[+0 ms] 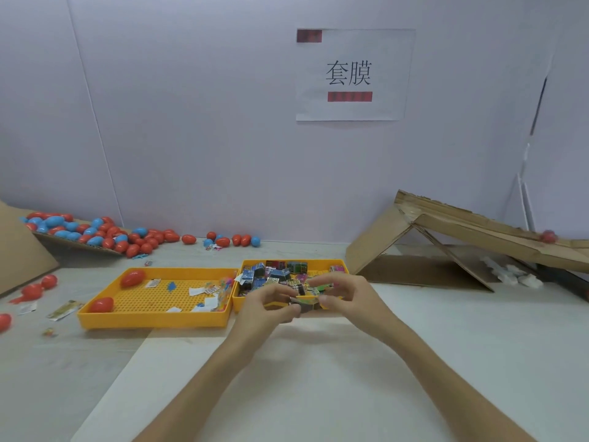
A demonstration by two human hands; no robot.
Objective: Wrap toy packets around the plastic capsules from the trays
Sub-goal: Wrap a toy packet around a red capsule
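1. The packet (306, 299) is held up between both hands, just above the near edge of the right tray (245, 306). The left hand (267, 307) pinches its left end and the right hand (349, 295) its right end, fingers (277, 293) curled round it.
2. It looks like thin printed film: probably light, limp and a little slick, and likely to crease or tear if pulled hard. The open edges, held on two sides as here, seem the best place to grip and spread it.
3. Whether a capsule is already inside it cannot be told.
4. More packets (274, 275) lie heaped in the right tray.
5. Two red capsules (132, 278) lie in the left tray (153, 320), beside paper scraps. They are egg-shaped with a glossy shell, so probably hard, light, smooth and ready to roll. Gripping one round its middle should hold it best.
6. Many more red and blue ones are piled at the far left of the bench (318, 378), with strays at the near left. One red one sits on the cardboard ramp (462, 231) at the far right.
7. A paper sign (349, 73) on the far wall reads 套膜. The red patches above and below that writing are blurred.
8. Print on the packets is too small to read, and no brand can be made out.
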